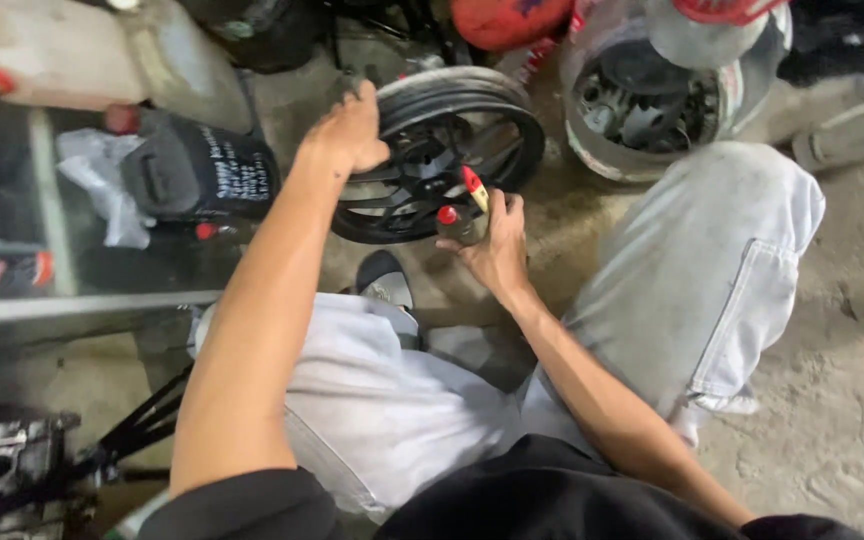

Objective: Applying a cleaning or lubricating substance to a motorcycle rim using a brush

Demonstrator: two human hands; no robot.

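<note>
Our left hand (350,130) clamps the rim of the black wheel (447,150) upright on the floor; our right hand (492,245) grips a red-tipped tool (474,187) beside its spokes; work looks barely begun.

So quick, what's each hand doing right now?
Left hand: closed on the rim of the black wheel.
Right hand: closed around a small can with a red nozzle.

A dusty concrete floor (832,420) carries everything. A black wheel rim (442,150) stands on it just beyond the hands, a clear tub of metal parts (652,100) sits beyond and right of them, and a black canister (197,170) lies to their left.
</note>
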